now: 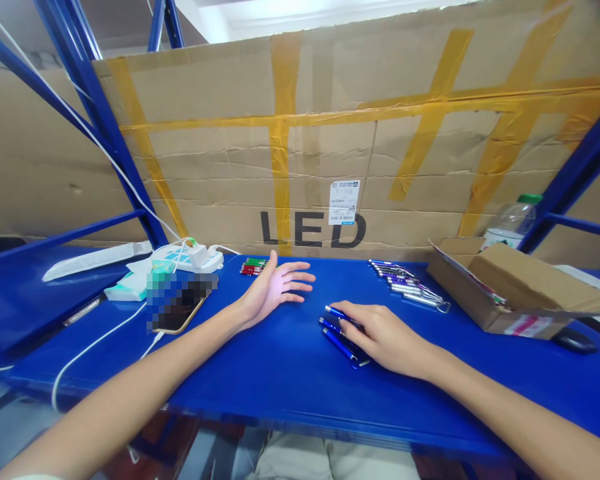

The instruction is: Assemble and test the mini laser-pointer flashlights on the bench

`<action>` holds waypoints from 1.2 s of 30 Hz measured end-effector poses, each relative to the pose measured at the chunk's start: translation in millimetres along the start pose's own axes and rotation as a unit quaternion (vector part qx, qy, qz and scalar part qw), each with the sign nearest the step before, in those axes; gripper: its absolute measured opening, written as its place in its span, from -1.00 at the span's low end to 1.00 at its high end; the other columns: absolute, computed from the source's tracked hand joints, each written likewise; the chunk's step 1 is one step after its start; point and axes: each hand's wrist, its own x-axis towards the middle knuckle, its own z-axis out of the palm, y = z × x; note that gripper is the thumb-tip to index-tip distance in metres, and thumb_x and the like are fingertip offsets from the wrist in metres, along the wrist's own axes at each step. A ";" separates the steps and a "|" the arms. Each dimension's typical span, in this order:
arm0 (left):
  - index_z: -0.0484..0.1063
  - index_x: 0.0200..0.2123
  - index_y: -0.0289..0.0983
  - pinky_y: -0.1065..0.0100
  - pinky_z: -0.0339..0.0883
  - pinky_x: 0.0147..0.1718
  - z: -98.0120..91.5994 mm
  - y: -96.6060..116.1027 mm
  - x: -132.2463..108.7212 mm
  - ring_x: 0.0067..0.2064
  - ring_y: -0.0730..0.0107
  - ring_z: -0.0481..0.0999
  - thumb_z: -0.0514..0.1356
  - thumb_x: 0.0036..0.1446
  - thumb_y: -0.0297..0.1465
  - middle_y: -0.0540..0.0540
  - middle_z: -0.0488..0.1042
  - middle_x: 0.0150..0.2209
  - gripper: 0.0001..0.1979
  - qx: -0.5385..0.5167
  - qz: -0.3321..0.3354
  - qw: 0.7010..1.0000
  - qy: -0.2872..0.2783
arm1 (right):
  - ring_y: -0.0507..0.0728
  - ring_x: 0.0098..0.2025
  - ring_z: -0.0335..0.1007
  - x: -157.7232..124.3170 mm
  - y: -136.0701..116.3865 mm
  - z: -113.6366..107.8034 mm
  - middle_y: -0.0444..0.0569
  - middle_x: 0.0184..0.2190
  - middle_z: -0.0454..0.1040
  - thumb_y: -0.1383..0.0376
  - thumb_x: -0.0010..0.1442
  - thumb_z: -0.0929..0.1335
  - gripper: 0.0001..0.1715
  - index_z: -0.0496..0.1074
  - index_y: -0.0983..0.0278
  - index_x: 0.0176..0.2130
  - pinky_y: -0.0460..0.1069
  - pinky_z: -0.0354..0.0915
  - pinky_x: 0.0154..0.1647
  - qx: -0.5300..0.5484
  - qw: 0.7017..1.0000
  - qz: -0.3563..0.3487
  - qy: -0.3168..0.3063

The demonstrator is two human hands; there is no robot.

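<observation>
My right hand (387, 335) is closed on a slim blue flashlight (336, 311), its end pointing left. Two more blue flashlights (339, 343) lie on the table beneath and beside the fingers, partly hidden by them. Facing it with palm turned right, my left hand (279, 287) is open, fingers stretched out and holding nothing. A pinkish-white glow falls on its palm. Behind the left hand lie several green and red flashlights (253, 267), partly covered by the thumb. Farther right is a row of purple and silver flashlights (409, 285) with clips.
An open cardboard box (500, 293) stands at the right, near a bottle (517, 217) and a black mouse (575, 340). On the left are a phone (187, 303), a power strip (200, 257) and white cables. A large taped carton (230, 160) walls off the back.
</observation>
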 end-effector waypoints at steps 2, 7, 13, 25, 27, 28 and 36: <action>0.50 0.23 -0.32 0.14 0.49 -0.01 0.0 0.0 -0.1 0.15 -0.06 0.57 -0.08 0.39 0.26 -0.41 0.56 0.18 -0.16 0.000 -0.001 1.000 0.000 | 0.25 -0.02 0.64 -0.3 0.6 0.0 0.07 0.02 0.68 0.17 0.57 0.18 -0.57 0.47 0.20 0.22 0.09 0.43 -0.01 0.007 1.000 -0.011 0.003; 0.50 0.22 -0.32 0.14 0.49 -0.01 -0.4 0.1 0.1 0.15 -0.06 0.57 -0.08 0.38 0.27 -0.41 0.56 0.18 -0.16 0.001 0.001 1.000 -0.002 | 0.24 -0.08 0.65 0.2 0.5 -1.2 0.05 -0.05 0.70 0.17 0.57 0.19 -0.59 0.49 0.18 0.19 0.07 0.42 -0.05 0.011 1.000 -0.015 0.000; 0.50 0.23 -0.30 0.15 0.48 0.00 -1.2 -0.3 0.4 0.16 -0.05 0.56 -0.11 0.40 0.26 -0.39 0.56 0.20 -0.16 0.003 -0.004 1.000 -0.010 | 0.25 -0.05 0.65 0.6 0.1 -0.4 0.04 -0.01 0.69 0.18 0.56 0.20 -0.60 0.47 0.18 0.21 0.08 0.40 -0.05 0.004 1.000 -0.003 -0.007; 0.49 0.23 -0.31 0.17 0.48 -0.01 -0.1 -0.2 0.3 0.13 -0.02 0.57 -0.12 0.39 0.27 -0.39 0.56 0.18 -0.15 0.002 -0.007 1.000 -0.008 | 0.26 0.00 0.63 -0.5 -0.2 -0.5 0.05 0.03 0.67 0.16 0.59 0.16 -0.57 0.45 0.18 0.22 0.09 0.40 0.00 0.014 1.000 -0.015 -0.013; 0.49 0.23 -0.30 0.16 0.48 -0.01 -0.5 -0.6 0.5 0.13 -0.02 0.58 -0.12 0.40 0.27 -0.39 0.56 0.18 -0.15 0.001 -0.005 1.000 -0.011 | 0.25 0.01 0.63 -1.1 -0.5 -0.7 0.05 0.03 0.67 0.16 0.59 0.16 -0.57 0.46 0.18 0.21 0.09 0.39 0.01 0.016 1.000 -0.015 -0.014; 0.49 0.24 -0.30 0.16 0.48 -0.01 -0.7 -0.8 0.6 0.13 -0.02 0.58 -0.12 0.40 0.26 -0.39 0.56 0.18 -0.16 0.001 -0.005 1.000 -0.012 | 0.25 0.00 0.63 -1.2 -0.7 -0.8 0.05 0.03 0.67 0.15 0.59 0.16 -0.57 0.46 0.18 0.21 0.09 0.39 0.01 0.015 1.000 -0.013 -0.014; 0.47 0.25 -0.31 0.17 0.48 -0.01 -1.2 -0.7 1.3 0.12 0.00 0.57 -0.14 0.39 0.27 -0.38 0.55 0.19 -0.13 0.009 -0.007 1.000 -0.012 | 0.30 -0.08 0.65 0.7 1.8 1.2 0.07 -0.06 0.68 0.18 0.56 0.18 -0.58 0.32 0.20 0.29 0.11 0.38 -0.11 -0.013 0.997 0.073 -0.009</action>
